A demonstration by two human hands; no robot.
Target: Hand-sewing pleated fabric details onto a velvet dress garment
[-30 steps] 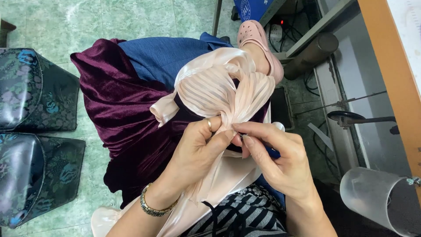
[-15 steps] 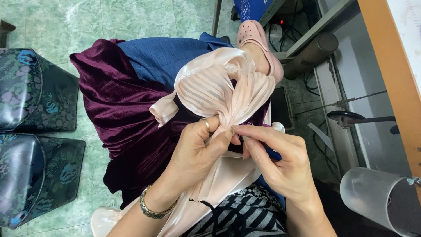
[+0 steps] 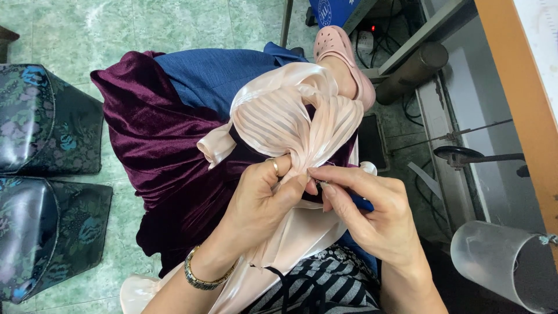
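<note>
A pale pink pleated satin fabric (image 3: 285,116) lies bunched in a fan on my lap, over a dark purple velvet cloth (image 3: 157,145) and a blue cloth (image 3: 215,75). My left hand (image 3: 261,203), with a ring and a metal bracelet, pinches the gathered base of the pleats. Thumb and forefinger of my right hand (image 3: 372,215) are pressed together at the same gather, touching my left thumb. A small blue thing (image 3: 361,203) shows under the right fingers; I cannot tell what it is. The pink fabric's long tail runs down under both wrists.
My foot in a pink clog (image 3: 340,49) rests by a black pedal (image 3: 372,142) under the orange-edged table (image 3: 523,87). Two dark floral cushioned seats (image 3: 40,122) stand on the green tile floor at left. A translucent plastic cylinder (image 3: 500,267) is at lower right.
My right fingertips have closed in on the gather and now meet my left thumb. The pleated fan has shifted only slightly.
</note>
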